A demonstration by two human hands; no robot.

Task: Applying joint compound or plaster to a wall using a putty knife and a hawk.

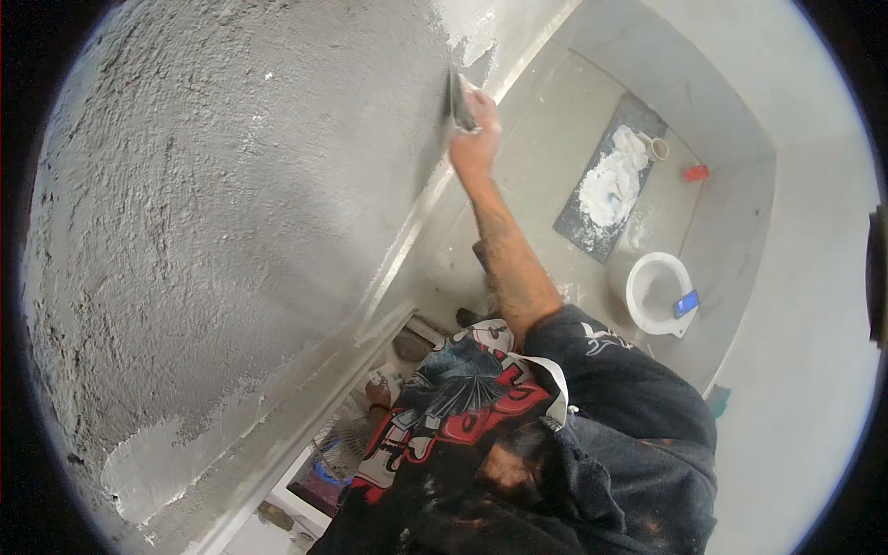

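Note:
Stretched up and forward, my right hand [478, 139] grips a plastering trowel [460, 104], its blade edge-on against the rough grey wall [213, 203]. The trowel is close to the pale strip [403, 252] along the wall's edge, just below a white plaster patch [474, 35]. Part of the trowel's handle is hidden by my fingers. Low beside my printed shirt, my left hand [377, 390] shows small, with a dark band at the wrist. It looks closed around something whitish that I cannot make out.
On the floor at right, a dark board [569, 220] bears white powder [606, 190]. Near it are a small cup [659, 149] and a red object [696, 173]. A white bucket [633, 285] has a phone [685, 303] at its rim. A fan [344, 451] stands lower left.

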